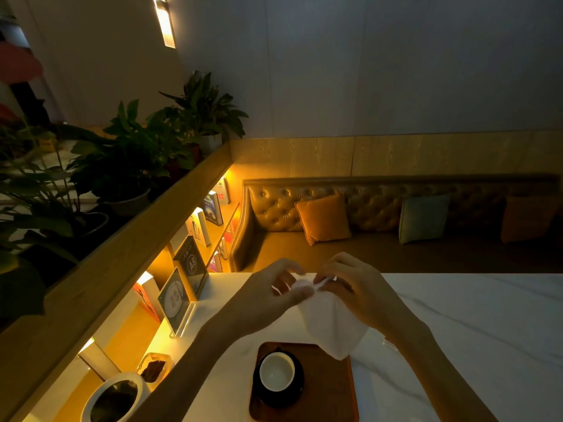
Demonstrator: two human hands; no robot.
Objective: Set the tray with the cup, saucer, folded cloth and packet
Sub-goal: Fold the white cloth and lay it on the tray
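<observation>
A brown wooden tray (332, 391) lies on the white table near me. On its left half stands a white cup (276, 371) on a black saucer (298, 388). Above the tray I hold a white cloth (332, 324) in the air; it hangs down, its lower corner just over the tray's far right edge. My left hand (271, 296) and my right hand (356, 287) both pinch the cloth's top edge, close together. A small clear packet (390, 344) seems to lie on the table right of the tray, partly hidden by my right forearm.
The white table (472, 330) stretches right. At its left edge stand acrylic sign holders (176, 300), a small jar (154, 370) and a white pot (114, 397). A lit bookshelf and potted plants lie left; a tufted bench (380, 208) with cushions is beyond.
</observation>
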